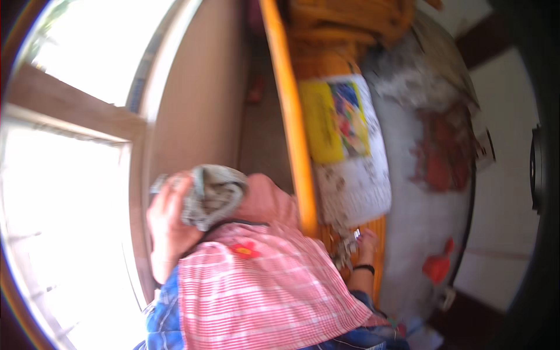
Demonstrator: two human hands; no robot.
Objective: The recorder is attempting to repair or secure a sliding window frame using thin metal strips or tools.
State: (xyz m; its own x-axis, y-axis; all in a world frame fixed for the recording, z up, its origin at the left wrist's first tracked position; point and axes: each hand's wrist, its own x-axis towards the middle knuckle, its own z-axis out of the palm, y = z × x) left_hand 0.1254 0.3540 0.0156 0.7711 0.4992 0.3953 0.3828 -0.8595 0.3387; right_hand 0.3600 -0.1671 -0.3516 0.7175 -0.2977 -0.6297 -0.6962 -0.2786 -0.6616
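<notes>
A bunched grey-green cloth [214,195] is gripped in my left hand [170,219], its fingers curled over the near side. That hand is raised close beside the pale window frame, in front of my pink checked apron [262,280]. Lower right, my right hand [366,240], with a dark band at its wrist, is beside the slatted orange wooden seat. A shiny metallic bit and a crumpled greyish thing [343,248] lie against or near its fingers. Those fingers are small and blurred, so their grip does not show.
A long orange wooden rail [289,116] runs along the seat. On the seat lies a white patterned pad [356,195] with a yellow printed packet [326,122] on it. A bright window [64,216] fills the left. A red object [437,267] and a blurred dark-red thing [442,151] are at right.
</notes>
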